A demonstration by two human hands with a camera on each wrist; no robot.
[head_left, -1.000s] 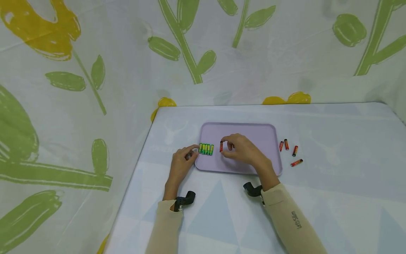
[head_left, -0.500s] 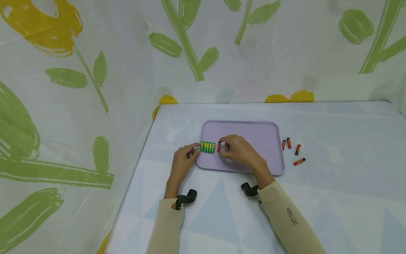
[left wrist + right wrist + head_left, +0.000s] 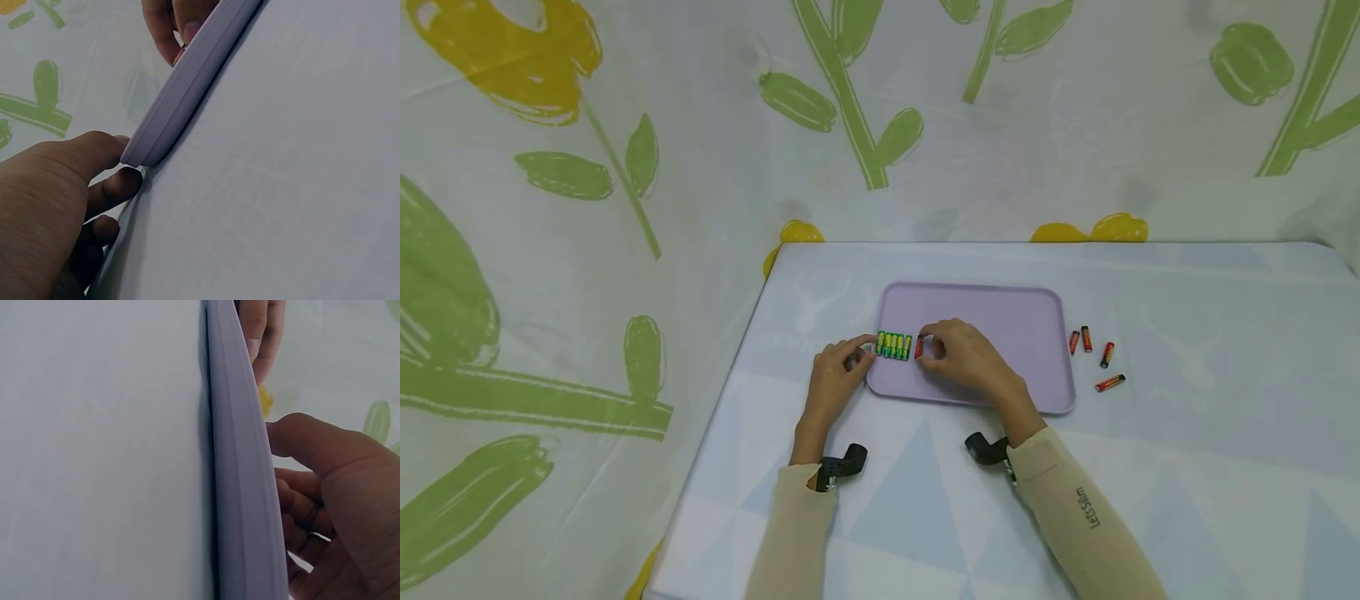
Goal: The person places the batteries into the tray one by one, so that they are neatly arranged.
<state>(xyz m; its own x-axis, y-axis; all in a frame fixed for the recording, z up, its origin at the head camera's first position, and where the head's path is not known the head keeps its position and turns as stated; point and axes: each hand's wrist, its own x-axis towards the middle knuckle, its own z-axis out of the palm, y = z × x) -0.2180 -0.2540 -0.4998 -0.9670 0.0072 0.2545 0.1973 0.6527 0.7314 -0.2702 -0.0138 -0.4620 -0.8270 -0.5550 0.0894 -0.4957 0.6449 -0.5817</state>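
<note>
Left hand (image 3: 837, 377) is being held at a row of green-and-yellow cylindrical batteries (image 3: 898, 347) on a lilac rectangular tray (image 3: 1000, 321), whether pinching cannot be told; a red-and-black cylindrical battery (image 3: 919, 347), pinched by the right hand (image 3: 966, 357), is being brought nearer, the row apparently being extended.

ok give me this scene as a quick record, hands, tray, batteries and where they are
left hand: fingertips at the left end of the green row; grip unclear
right hand: pinches one red battery just right of that row
tray: purple, lying flat
green batteries: five, side by side on the tray's left part
loose red batteries: four, scattered beyond the tray's right edge
</note>
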